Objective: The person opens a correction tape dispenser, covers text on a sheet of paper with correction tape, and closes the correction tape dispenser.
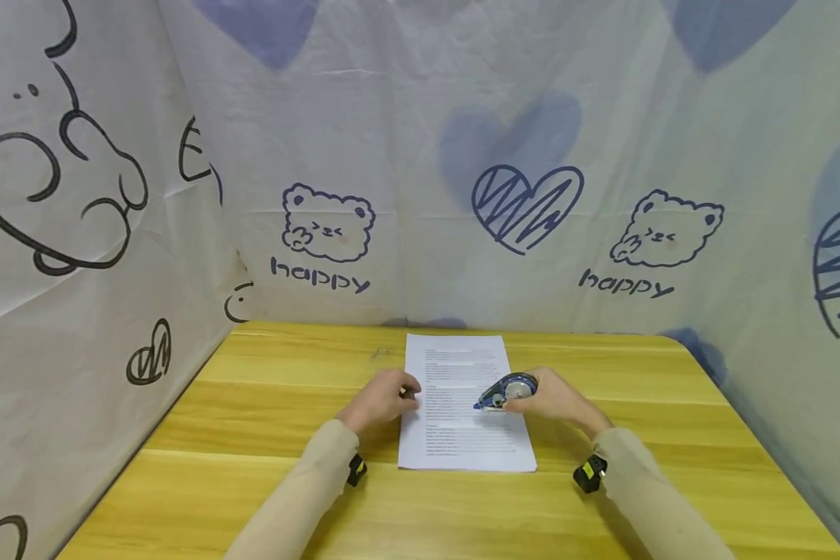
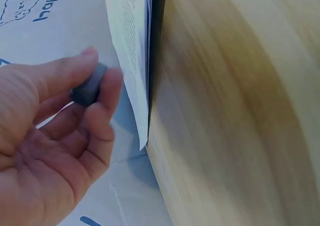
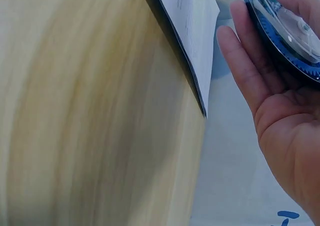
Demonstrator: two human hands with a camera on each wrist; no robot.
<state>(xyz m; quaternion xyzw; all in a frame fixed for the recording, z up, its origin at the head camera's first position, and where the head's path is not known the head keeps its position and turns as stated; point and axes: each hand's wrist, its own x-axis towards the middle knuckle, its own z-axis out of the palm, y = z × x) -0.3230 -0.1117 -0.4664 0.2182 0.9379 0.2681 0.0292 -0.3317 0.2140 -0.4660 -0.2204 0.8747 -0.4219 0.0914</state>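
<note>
My right hand (image 1: 556,398) grips a correction tape dispenser (image 1: 507,390) with a clear and blue body, its blue tip toward the left over the printed page. In the right wrist view the dispenser's toothed blue wheel (image 3: 285,43) shows through the clear shell. My left hand (image 1: 379,400) pinches a small dark cap-like piece (image 2: 90,85) between thumb and fingertips, just above the left edge of the paper. Beneath both hands lies a stack of white printed sheets (image 1: 462,459), with lines of dark text, flat on the wooden table.
The yellow wood-grain table (image 1: 273,404) extends on both sides of the paper. A pale cloth (image 1: 420,257) with hearts and bear drawings hangs behind it, and more cloth closes off the left and right sides.
</note>
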